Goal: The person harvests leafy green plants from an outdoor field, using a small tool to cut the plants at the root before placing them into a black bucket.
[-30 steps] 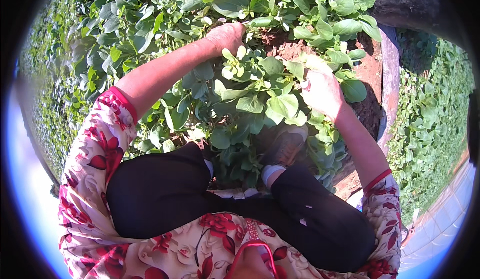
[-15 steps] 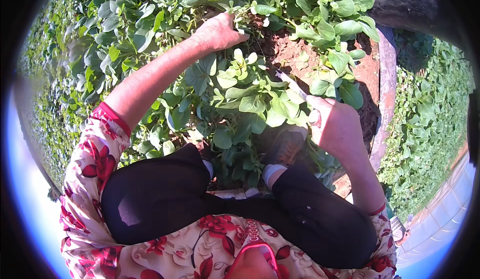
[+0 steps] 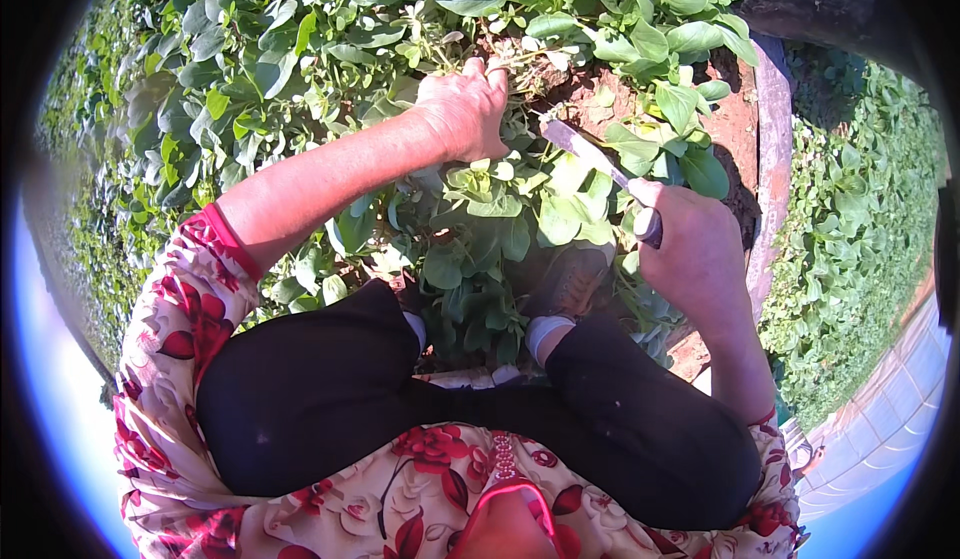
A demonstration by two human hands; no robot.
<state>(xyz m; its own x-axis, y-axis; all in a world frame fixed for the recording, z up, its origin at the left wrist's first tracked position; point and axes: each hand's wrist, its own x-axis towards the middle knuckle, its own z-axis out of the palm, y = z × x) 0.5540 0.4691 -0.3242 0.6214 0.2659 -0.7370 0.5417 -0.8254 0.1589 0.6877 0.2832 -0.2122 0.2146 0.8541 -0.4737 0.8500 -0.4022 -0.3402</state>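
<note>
My left hand [image 3: 465, 111] is among the low green leaves, back up, with its thumb spread away from the fingers. Its fingertips reach toward thin stems [image 3: 515, 57] beside bare soil; I see nothing held in it. In a closed grip, my right hand [image 3: 695, 244] has a narrow-bladed hand tool [image 3: 580, 144] with a dark handle. The pale metal blade slants up and left, its tip near the reddish soil [image 3: 600, 99] to the right of my left hand. Broad-leaved plants [image 3: 565, 209] grow just below the blade.
Dense leafy plants [image 3: 220, 69] spread across the left and the far side. A dark rounded object [image 3: 820, 4] stands at the upper right, above a pale edging strip [image 3: 772, 159]. Beyond it lies another green bed [image 3: 850, 229]. My shoe [image 3: 575, 284] is close to the plants.
My left hand has come back toward me and slightly right, its fingers now spread apart. My right hand has shifted a little right, and the blade has tilted so more of its flat shows.
</note>
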